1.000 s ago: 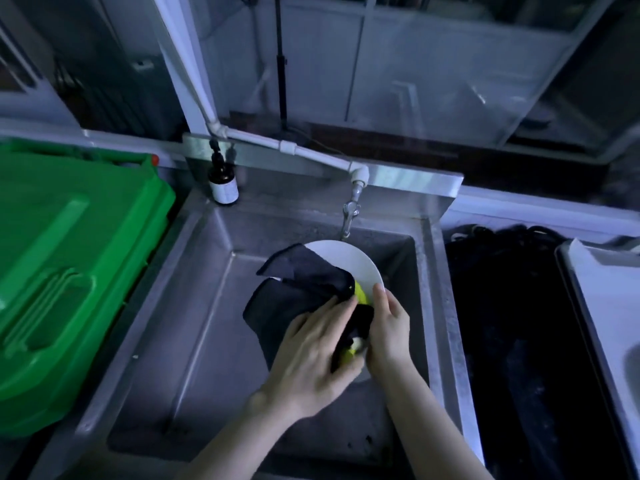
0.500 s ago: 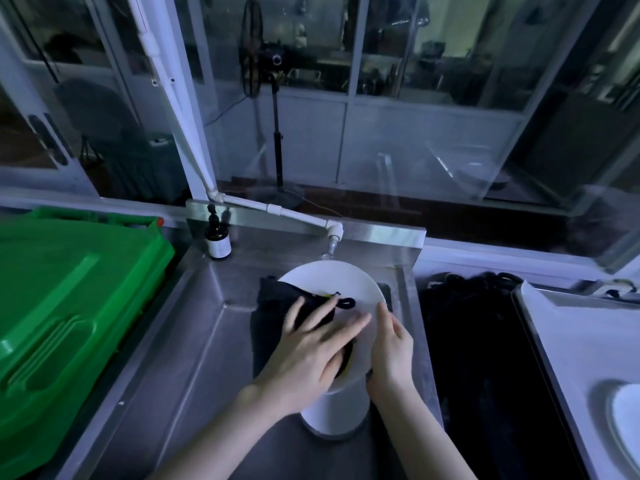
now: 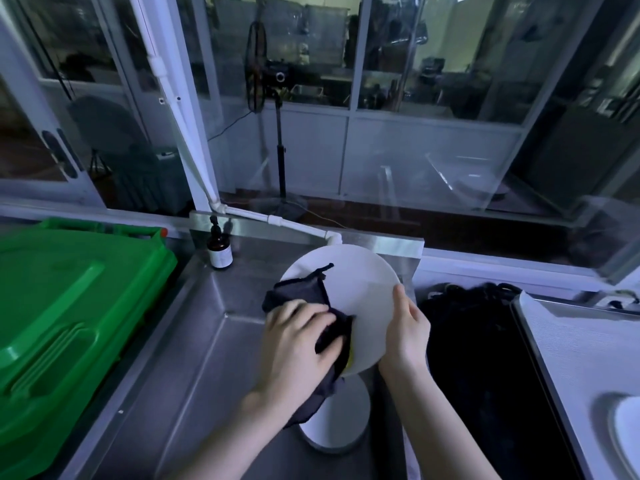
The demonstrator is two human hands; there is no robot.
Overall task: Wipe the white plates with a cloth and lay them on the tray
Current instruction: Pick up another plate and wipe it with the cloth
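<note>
Raised the white plate (image 3: 360, 299) higher above the sink (image 3: 207, 358) and dragged the dark cloth (image 3: 304, 299) to its left edge since half a second ago. Left of the sink, green bin (image 3: 69, 323); right of it, tray (image 3: 588, 341) holding a second plate (image 3: 628, 424). Down in the sink, third plate (image 3: 337, 420) lying flat. Left hand (image 3: 294, 344) curled round the cloth; right hand (image 3: 407, 327) clasping the raised rim. On the sink's back ledge, brown bottle (image 3: 219, 249).

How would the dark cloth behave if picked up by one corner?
Probably floppy: the dark cloth creases over the white plate and hangs limp below the left hand. Likely light: it bunches under a few fingers.
</note>
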